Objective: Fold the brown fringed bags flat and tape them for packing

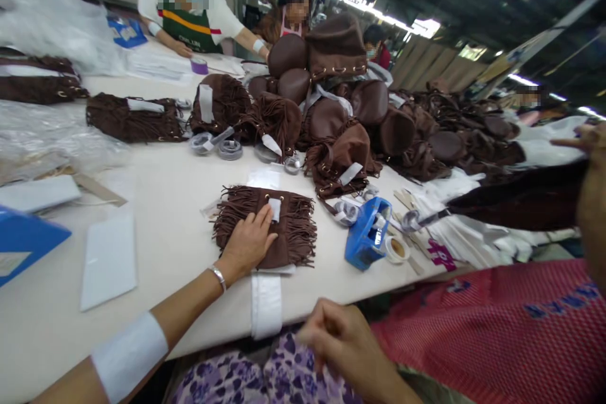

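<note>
A brown fringed bag [288, 237] lies flat on the white table [189, 303] in front of me. My left hand [249, 237] rests on it with its fingers stretched out, the fingertips beside a small white tag [274, 209] near the metal eyelets. White sheet material [266, 306] sticks out from under the bag and hangs towards the table edge. Over my lap, off the table, my right hand [343, 341] is curled closed and slightly blurred. Whatever its fingers may hold is hidden.
Right of the bag stand a blue tape dispenser [367, 233] and a tape roll [396, 249]. Brown bags [326, 120] are heaped behind. A white pad [108, 262] lies left. A co-worker [189, 12] stands across the table; another person's hand [582, 139] reaches in at right, above red woven sacking [502, 322].
</note>
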The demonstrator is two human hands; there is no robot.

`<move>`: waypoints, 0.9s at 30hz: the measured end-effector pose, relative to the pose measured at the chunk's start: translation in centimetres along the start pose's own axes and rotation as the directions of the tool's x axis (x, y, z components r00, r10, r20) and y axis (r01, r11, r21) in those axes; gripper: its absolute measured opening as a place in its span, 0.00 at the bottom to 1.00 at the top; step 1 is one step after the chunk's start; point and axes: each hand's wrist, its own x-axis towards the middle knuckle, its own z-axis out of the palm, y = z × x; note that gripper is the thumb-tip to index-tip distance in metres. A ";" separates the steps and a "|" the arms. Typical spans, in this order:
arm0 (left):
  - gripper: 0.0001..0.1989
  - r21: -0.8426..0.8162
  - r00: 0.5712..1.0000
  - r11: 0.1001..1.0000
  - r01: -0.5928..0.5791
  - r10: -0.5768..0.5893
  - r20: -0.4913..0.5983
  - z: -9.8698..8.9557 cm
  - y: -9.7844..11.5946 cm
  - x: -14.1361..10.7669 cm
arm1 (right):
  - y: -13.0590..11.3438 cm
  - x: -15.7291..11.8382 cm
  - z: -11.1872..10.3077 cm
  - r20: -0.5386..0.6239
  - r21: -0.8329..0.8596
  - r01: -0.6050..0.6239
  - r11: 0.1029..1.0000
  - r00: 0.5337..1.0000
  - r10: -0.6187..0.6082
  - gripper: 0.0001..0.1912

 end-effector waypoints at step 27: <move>0.29 0.004 0.999 1.000 0.006 -0.006 0.033 0.3 -0.1 -0.5 | 5.4 -2.7 7.2 -0.283 -0.409 0.079 0.909 0.936 -0.209 0.12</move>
